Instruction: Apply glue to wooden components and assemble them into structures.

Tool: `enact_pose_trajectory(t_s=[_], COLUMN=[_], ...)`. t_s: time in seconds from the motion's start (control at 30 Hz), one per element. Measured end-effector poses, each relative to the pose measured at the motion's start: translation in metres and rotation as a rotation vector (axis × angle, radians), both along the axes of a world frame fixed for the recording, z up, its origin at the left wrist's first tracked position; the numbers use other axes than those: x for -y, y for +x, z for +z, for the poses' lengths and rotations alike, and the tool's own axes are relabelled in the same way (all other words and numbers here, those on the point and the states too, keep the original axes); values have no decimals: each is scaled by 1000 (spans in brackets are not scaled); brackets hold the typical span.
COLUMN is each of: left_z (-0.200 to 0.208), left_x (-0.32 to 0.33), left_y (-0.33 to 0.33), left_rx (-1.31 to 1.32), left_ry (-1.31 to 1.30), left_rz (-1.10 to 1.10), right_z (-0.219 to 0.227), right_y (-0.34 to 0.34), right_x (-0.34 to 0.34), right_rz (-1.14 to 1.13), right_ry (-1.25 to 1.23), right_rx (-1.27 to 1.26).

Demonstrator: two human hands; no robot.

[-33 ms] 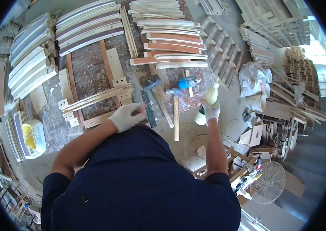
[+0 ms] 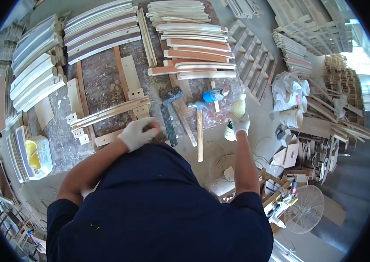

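At the bench's near right corner: pale yellow bottle [image 2: 239,107] is in the right hand [image 2: 240,123], gloved fingers wrapped round its middle. Neck sticks out past the hand on the far side, base with white-and-green label shows on the near left side. Bottle tilted, neck away from the body. Can't tell if base touches anything.

Left hand [image 2: 137,135], also gloved, is well apart from the bottle, at the bench's near edge. Fingers part-curled, thumb side toward the right; can't tell if it's gripping anything. Nearest to it: wooden strips [image 2: 111,111] just beyond, dark green bar [image 2: 168,125] just right.

Between the hands: claw hammer [image 2: 200,131], handle toward the body; dark-headed mallet [image 2: 172,95] left of it. Blue bottle [image 2: 212,95] lies on the bench [image 2: 156,87], left of the held one.
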State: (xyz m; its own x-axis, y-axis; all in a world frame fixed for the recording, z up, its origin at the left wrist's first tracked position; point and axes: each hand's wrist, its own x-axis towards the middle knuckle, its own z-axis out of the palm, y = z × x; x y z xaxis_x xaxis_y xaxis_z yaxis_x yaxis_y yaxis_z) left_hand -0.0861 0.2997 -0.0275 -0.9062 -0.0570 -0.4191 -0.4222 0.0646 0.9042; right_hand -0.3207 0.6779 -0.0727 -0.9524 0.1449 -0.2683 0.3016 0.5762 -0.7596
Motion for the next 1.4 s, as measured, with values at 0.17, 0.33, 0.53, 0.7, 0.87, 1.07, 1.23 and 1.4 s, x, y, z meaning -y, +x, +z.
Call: enact_pose_trajectory(t_s=[0.17, 0.33, 0.53, 0.7, 0.87, 1.07, 1.23, 1.4], left_z=[-30, -57, -71, -83, -75, -65, -55, -67], left_x=[49, 79, 93, 99, 110, 118, 119, 117], left_y=[70, 179, 252, 261, 248, 249, 244, 235], left_rx=[175, 361, 537, 570, 583, 619, 663, 640], left_ry=[-187, -165, -55, 2, -45, -92, -108, -59], left_rz=[326, 631, 809, 828, 783, 798, 755, 765], right_z=[-93, -135, -148, -139, -135, -116, -133, -123], right_y=[-74, -108, -119, -117, -101, -115, -122, -127], right_x=[-22, 4, -5, -15, -26, -10, -20, -21], right_rz=[231, 292, 361, 334, 242, -238, -350, -350], right_ry=[558, 635, 590, 615, 572, 278, 157, 155], right_rx=[85, 254, 114, 146, 278, 142, 92, 94])
